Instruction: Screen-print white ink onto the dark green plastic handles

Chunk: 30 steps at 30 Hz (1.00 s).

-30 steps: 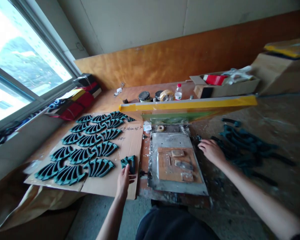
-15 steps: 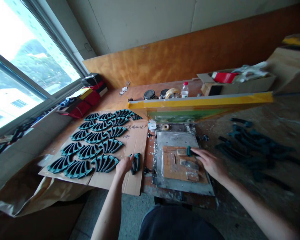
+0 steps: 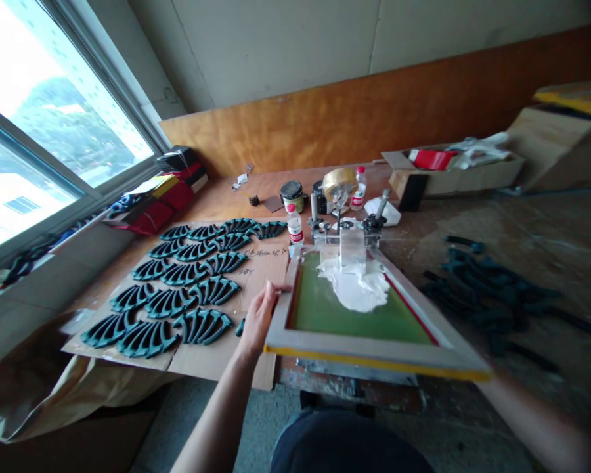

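Daylight is let in by the window (image 3: 54, 125) at left, where the sky (image 3: 10, 46) is burnt out to white. The right side is kept dimmer, the dark green pieces (image 3: 497, 282) and right forearm (image 3: 536, 407) there being blurred. The upper right corner is darkened.

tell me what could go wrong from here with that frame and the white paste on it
The white paste is spread on the green mesh, so a tilt or jolt of the frame might make it run. The right hand is hidden by the frame's near right corner; if it is underneath, its fingers could get pinched. A red-capped bottle stands close by the frame's far left corner and may get knocked.
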### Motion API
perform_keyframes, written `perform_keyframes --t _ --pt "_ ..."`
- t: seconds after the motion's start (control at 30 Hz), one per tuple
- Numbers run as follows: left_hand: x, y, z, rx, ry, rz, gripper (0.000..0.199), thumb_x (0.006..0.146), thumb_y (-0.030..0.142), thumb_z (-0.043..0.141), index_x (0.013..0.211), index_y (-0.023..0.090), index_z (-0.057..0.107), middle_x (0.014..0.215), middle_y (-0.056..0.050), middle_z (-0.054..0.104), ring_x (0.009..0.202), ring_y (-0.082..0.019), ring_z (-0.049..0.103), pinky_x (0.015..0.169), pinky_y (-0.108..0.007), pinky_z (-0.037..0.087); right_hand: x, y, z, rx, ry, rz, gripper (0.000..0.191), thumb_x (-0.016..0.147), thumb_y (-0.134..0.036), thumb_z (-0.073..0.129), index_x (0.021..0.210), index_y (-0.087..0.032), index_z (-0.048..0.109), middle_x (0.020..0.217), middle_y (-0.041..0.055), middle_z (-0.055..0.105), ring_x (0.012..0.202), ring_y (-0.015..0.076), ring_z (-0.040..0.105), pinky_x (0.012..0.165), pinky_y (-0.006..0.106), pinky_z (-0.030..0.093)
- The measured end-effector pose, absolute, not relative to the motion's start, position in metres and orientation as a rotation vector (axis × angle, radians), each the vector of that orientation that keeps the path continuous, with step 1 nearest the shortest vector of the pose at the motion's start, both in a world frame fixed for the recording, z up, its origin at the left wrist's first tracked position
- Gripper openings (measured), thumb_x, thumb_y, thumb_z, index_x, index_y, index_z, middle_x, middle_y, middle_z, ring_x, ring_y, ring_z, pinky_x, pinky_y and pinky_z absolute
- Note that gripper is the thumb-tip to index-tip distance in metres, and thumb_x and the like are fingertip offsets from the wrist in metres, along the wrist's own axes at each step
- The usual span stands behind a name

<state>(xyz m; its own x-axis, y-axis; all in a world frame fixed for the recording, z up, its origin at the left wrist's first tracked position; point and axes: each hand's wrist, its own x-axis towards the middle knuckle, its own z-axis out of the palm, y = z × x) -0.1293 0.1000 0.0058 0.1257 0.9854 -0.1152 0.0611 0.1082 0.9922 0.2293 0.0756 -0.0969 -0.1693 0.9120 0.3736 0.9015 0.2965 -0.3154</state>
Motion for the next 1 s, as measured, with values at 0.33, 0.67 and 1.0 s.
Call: perform_keyframes --t 0.33,0.67,1.0 --pt "-0.131 0.078 -0.116 1.331 1.534 0.633 0.061 0.085 0.045 0.055 0.141 0.023 0.046 0.093 -0.005 0.072 0.087 -0.022 0.066 0.077 -0.03 0.051 0.159 0.135 -0.049 -1.605 -2.318 0.018 0.018 0.079 -0.019 0.066 0.097 -0.018 0.06 0.093 0.0079 0.063 0.092 0.0248 0.058 0.079 0.035 0.048" --pt "-0.13 0.078 -0.114 1.335 1.58 0.603 0.054 0.087 0.045 0.053 0.136 0.022 0.052 0.096 -0.005 0.073 0.089 -0.021 0.067 0.081 -0.029 0.051 0.178 0.076 -0.047 -1.127 -2.661 0.311 0.023 0.079 -0.001 0.048 0.078 -0.02 0.062 0.077 0.0026 0.062 0.079 0.019 0.055 0.071 0.03 0.042" --pt "-0.134 0.079 -0.115 1.268 1.496 0.625 0.059 0.085 0.049 0.055 0.137 0.023 0.049 0.088 -0.004 0.072 0.079 -0.02 0.066 0.071 -0.029 0.052 0.172 0.053 -0.068 -1.041 -2.524 0.162 0.028 0.087 -0.008 0.045 0.101 -0.02 0.066 0.089 0.0055 0.067 0.085 0.0194 0.06 0.077 0.032 0.05"
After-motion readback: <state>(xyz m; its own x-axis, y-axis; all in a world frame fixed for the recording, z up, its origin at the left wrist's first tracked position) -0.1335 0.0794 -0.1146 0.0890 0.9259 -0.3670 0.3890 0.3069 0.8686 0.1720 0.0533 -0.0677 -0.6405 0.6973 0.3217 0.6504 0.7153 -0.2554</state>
